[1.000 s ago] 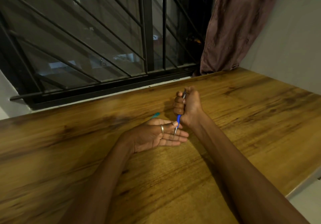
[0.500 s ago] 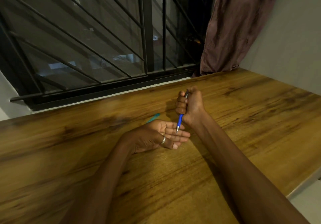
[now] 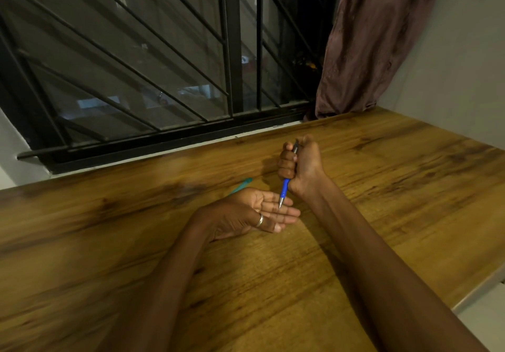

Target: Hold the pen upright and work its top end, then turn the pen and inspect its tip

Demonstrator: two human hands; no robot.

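My right hand (image 3: 300, 164) grips a blue pen (image 3: 284, 191) in a fist, tip pointing down. The pen's metal tip touches the fingers of my left hand (image 3: 254, 211). That hand lies palm up on the wooden table (image 3: 382, 187) with its fingers straight and a ring on the thumb. A teal pen (image 3: 241, 185) lies on the table just beyond my left hand, partly hidden by it.
A black barred window (image 3: 164, 78) runs along the table's far edge. A brown curtain (image 3: 369, 43) hangs at the far right corner beside a pale wall (image 3: 451, 65). The table's right edge (image 3: 475, 291) drops off near my right forearm.
My left thumb, which lay across the pen tip a second ago, has swung down and away, leaving the palm open. The right hand and pen have barely moved.
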